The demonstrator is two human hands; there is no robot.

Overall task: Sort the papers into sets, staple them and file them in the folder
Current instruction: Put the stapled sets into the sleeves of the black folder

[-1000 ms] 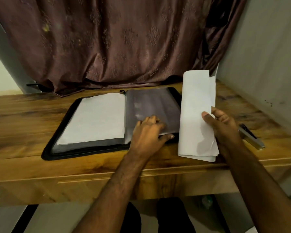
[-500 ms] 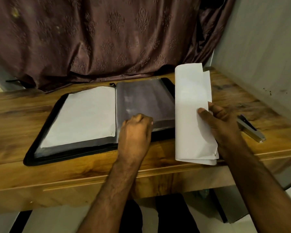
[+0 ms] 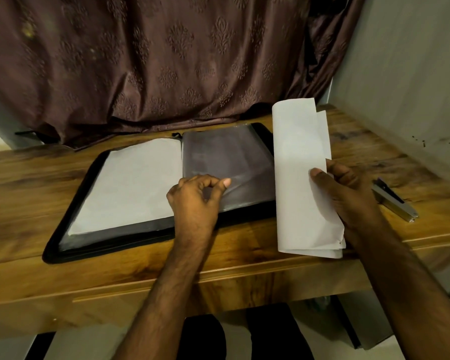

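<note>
A black zip folder [image 3: 70, 227] lies open on the wooden table [image 3: 24, 193]. White paper [image 3: 125, 185] fills its left page; a clear plastic sleeve [image 3: 229, 154] covers the right page. My left hand [image 3: 195, 201] pinches the near edge of that sleeve between thumb and fingers, lifting it slightly. My right hand [image 3: 348, 196] grips a set of white papers [image 3: 299, 178], curved and held upright just right of the folder, thumb on the front sheet. A staple shows at the set's lower right corner.
A metal stapler [image 3: 392, 201] lies on the table right of my right hand. A brown patterned curtain [image 3: 166, 61] hangs behind the table. A grey wall [image 3: 413, 74] bounds the right side. The table's front edge runs below my wrists.
My left hand went from lying flat on the sleeve to curling and pinching its edge up. The paper set in my right hand stayed about where it was.
</note>
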